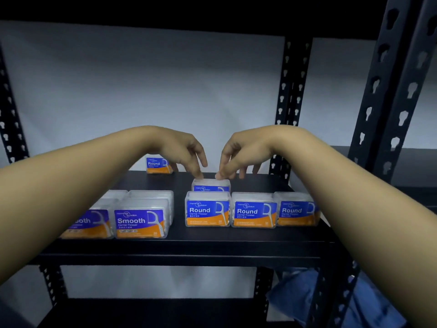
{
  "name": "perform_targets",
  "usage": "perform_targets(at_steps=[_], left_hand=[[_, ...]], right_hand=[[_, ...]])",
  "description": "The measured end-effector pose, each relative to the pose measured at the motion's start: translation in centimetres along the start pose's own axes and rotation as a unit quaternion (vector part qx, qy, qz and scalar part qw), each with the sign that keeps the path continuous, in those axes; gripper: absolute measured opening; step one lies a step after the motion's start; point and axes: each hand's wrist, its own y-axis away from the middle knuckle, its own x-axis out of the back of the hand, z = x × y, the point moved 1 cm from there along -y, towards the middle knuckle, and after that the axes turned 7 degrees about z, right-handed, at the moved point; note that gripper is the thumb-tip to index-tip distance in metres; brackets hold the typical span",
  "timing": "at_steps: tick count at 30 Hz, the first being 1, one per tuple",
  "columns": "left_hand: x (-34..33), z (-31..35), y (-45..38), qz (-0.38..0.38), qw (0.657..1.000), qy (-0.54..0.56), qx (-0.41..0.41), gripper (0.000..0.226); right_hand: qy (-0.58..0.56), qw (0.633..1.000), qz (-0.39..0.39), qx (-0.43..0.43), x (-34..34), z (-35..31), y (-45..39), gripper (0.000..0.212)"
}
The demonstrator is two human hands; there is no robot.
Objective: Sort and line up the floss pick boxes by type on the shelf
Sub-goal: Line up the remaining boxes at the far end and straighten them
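Black metal shelf (212, 242), head view. Front row, right part: three clear boxes labelled "Round" stand side by side, labels forward: the first Round box (207, 209), the second Round box (254, 210) just beside it, and the third Round box (296, 209), partly hidden by the right forearm. Front row, left part: a Smooth box (142, 221) with more clear boxes stacked close behind it, and a second Smooth box (91, 222) to its left, half covered by the left forearm. A clear gap separates the Smooth group from the Round group.

Directly behind the first Round box stands another Round box, the rear box (211, 185); only its top and upper label show. The left hand (182, 147) and right hand (246, 147) both reach over the front row, fingers curled downward, fingertips touching the top edge of the rear box from either side. Firm grip or mere contact: cannot tell.

A lone Round box (158, 165) sits at the back of the shelf, well apart from the rows, beneath the left wrist.
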Motion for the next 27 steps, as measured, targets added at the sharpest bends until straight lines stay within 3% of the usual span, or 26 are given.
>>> perform_targets(at_steps=[3,10,13,21,27], left_hand=[[1.8,-1.7,0.6,0.046,0.998,0.008,0.033,0.032],[5.0,-8.6,1.9,0.087,0.978,-0.112,0.15,0.017],[6.0,-12.2,2.5,0.139,0.969,-0.13,0.159,0.02],[7.7,-20.4,3.9,0.175,0.96,-0.164,0.14,0.035],[7.4,-24.2,3.6,0.145,0.96,-0.212,0.114,0.053]], right_hand=[[0.006,1.0,0.012,-0.015,0.8,0.3,-2.2,0.039],[0.025,0.998,0.052,-0.02,0.7,-1.2,-8.7,0.049],[0.047,0.996,0.074,-0.01,-0.1,-2.6,-11.6,0.05],[0.065,0.995,0.07,0.015,-2.7,-7.8,-18.5,0.056],[0.153,0.983,0.094,0.049,-5.0,-12.1,-23.4,0.064]])
